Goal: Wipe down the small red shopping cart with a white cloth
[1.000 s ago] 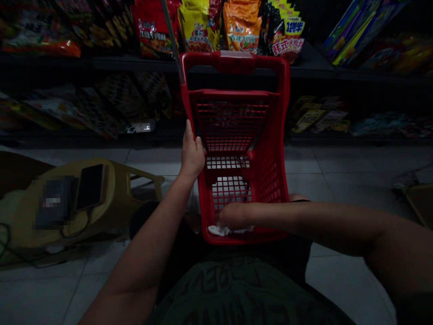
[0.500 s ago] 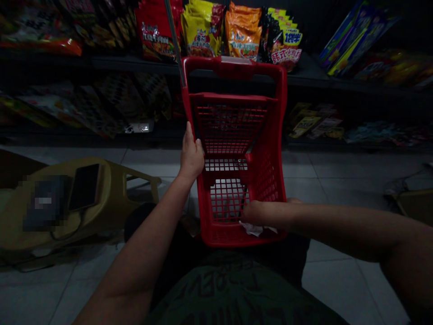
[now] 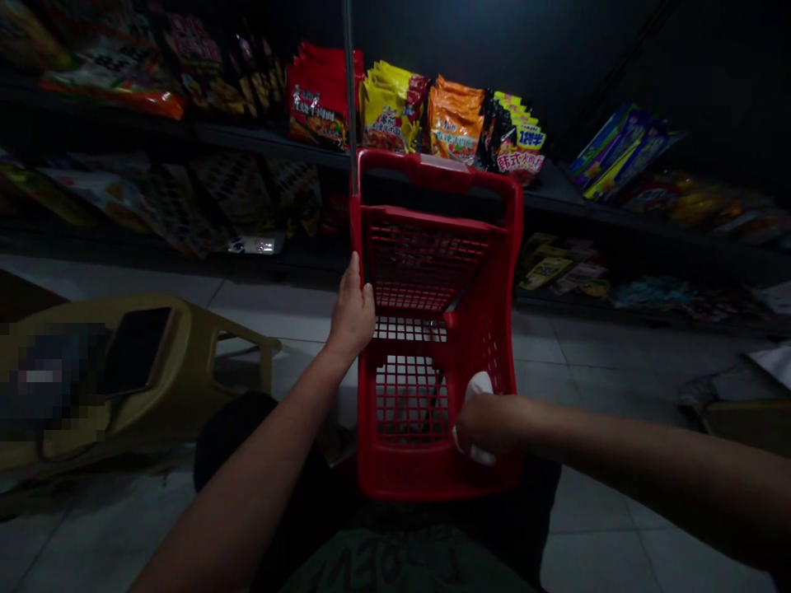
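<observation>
A red plastic shopping basket [image 3: 440, 473] with mesh walls stands in front of me, its handle raised at the far end. My left hand [image 3: 353, 317] grips the basket's left side, with the thumb at the rim and the fingers along the outside. My right hand [image 3: 488, 422] is closed around a crumpled white cloth [image 3: 479, 384] at the near right part of the basket. Part of the cloth shows above and below the fist. Whether it is fabric or paper, I cannot tell. A thin metal pole [image 3: 351, 91] rises at the handle's left corner.
Beyond the basket, a dark shelf [image 3: 247, 136] carries red, yellow and orange noodle packets [image 3: 456, 123], with more packets lower down. On my left, a yellowish stool [image 3: 185, 362] holds a phone [image 3: 137, 350] and a blurred-out item. The floor [image 3: 593, 527] is pale tile.
My right hand has turned and shifted with the white cloth, which now shows above the fist too. My left hand keeps its hold on the basket. The whole view has tilted.
</observation>
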A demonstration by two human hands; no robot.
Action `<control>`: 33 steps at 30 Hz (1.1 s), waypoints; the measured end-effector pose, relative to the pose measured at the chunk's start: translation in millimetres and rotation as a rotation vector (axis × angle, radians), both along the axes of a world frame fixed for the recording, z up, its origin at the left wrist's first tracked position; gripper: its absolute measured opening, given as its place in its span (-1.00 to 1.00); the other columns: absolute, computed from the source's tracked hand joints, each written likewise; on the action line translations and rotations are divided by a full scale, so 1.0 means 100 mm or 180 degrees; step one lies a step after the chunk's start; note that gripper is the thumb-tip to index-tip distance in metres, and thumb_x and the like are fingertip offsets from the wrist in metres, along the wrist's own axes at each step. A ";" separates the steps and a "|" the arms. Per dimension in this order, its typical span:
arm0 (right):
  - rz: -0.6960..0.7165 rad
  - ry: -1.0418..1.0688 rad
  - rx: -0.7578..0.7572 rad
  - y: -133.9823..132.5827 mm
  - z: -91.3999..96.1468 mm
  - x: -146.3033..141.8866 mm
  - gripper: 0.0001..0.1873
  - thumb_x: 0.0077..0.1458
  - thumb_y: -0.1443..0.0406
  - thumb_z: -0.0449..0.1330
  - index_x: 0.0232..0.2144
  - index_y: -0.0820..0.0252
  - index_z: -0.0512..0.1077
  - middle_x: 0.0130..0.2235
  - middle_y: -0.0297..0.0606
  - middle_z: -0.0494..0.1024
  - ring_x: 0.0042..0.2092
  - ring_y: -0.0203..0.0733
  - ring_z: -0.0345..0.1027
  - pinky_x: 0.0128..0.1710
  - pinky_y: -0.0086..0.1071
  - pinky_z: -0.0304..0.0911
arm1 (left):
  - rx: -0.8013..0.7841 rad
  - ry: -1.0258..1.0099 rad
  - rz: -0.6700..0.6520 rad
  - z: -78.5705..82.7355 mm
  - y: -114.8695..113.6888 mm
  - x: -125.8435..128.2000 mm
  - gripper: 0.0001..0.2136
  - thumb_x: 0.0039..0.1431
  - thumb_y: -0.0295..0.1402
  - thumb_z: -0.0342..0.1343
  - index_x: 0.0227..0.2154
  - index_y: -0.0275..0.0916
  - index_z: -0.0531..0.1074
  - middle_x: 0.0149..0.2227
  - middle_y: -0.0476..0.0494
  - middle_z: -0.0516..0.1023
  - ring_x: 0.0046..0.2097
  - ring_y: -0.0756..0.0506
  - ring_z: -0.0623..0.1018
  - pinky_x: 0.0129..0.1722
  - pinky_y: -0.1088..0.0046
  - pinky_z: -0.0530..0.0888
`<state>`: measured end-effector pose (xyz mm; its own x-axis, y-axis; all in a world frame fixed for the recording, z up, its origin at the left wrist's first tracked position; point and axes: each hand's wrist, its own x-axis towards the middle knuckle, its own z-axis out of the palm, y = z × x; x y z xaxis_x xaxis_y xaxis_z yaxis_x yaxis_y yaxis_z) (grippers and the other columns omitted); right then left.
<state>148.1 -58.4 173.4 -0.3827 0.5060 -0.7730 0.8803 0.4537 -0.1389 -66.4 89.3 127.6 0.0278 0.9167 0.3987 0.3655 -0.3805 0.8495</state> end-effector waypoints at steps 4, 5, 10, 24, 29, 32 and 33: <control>0.0204 -0.0437 0.0963 0.57 0.38 0.30 -0.74 0.12 0.51 0.10 -0.24 0.32 0.57 -0.12 0.12 0.59 -0.04 0.11 0.48 -0.02 -0.06 0.27 | 0.0002 -0.0059 0.0027 0.01 0.00 -0.02 -0.41 0.28 -0.45 -0.04 0.36 -0.10 0.07 0.39 -0.17 0.16 0.40 -0.16 0.17 0.42 0.08 0.09; 0.0230 -0.0590 0.1465 0.75 0.47 0.38 -0.73 0.16 0.49 0.06 -0.23 0.34 0.57 -0.12 0.15 0.58 -0.02 0.14 0.46 0.01 -0.04 0.24 | -0.0008 -0.0046 0.0022 0.01 0.00 -0.02 -0.40 0.27 -0.45 -0.04 0.36 -0.10 0.07 0.39 -0.17 0.17 0.40 -0.16 0.17 0.42 0.07 0.09; 0.0538 -0.0669 0.1162 0.72 0.45 0.37 -0.78 0.16 0.42 0.14 -0.23 0.29 0.58 -0.16 0.05 0.60 -0.10 0.06 0.49 -0.15 -0.21 0.29 | -0.0112 -0.0044 0.0031 0.05 -0.05 -0.01 -0.41 0.30 -0.43 -0.08 0.38 -0.16 0.02 0.41 -0.25 0.12 0.41 -0.19 0.15 0.41 0.07 0.09; -0.0055 -0.1025 0.1032 1.04 0.02 0.31 -0.70 0.11 0.39 0.20 -0.10 0.37 0.55 -0.01 0.24 0.56 0.04 0.18 0.49 -0.06 -0.11 0.40 | -0.0045 -0.0153 -0.0045 0.02 -0.14 0.04 -0.43 0.30 -0.43 -0.10 0.37 -0.16 0.03 0.38 -0.26 0.17 0.39 -0.17 0.19 0.40 0.06 0.13; 0.0088 -0.0963 0.0033 0.41 -0.30 -0.18 -0.79 -0.22 0.45 0.40 -0.48 0.04 0.61 -0.38 -0.34 0.66 -0.28 -0.08 0.57 -0.24 -0.29 0.42 | -0.0021 -0.0237 -0.0045 0.02 -0.13 0.05 -0.42 0.30 -0.43 -0.10 0.37 -0.08 0.03 0.38 -0.21 0.17 0.39 -0.17 0.18 0.40 0.06 0.12; -0.0055 -0.1008 -0.0008 0.53 -0.30 -0.18 -0.83 -0.21 0.42 0.42 -0.47 0.11 0.61 -0.42 -0.31 0.64 -0.29 -0.05 0.56 -0.23 -0.26 0.43 | -0.0024 -0.0202 -0.0044 0.01 -0.13 0.04 -0.42 0.30 -0.43 -0.09 0.37 -0.08 0.04 0.37 -0.22 0.18 0.38 -0.18 0.19 0.40 0.04 0.12; -0.0147 -0.1014 0.0171 0.68 -0.26 -0.10 -0.84 -0.13 0.38 0.41 -0.38 0.19 0.62 -0.34 -0.20 0.66 -0.21 0.01 0.56 -0.19 -0.24 0.43 | -0.0033 -0.0161 -0.0036 0.01 -0.14 0.04 -0.42 0.30 -0.43 -0.09 0.37 -0.10 0.04 0.37 -0.23 0.19 0.38 -0.19 0.20 0.40 0.03 0.12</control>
<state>137.7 9.6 147.9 -0.1017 0.5605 -0.8219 0.8955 0.4115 0.1698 -62.5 75.7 128.7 0.0184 0.9205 0.3904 0.3178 -0.3756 0.8706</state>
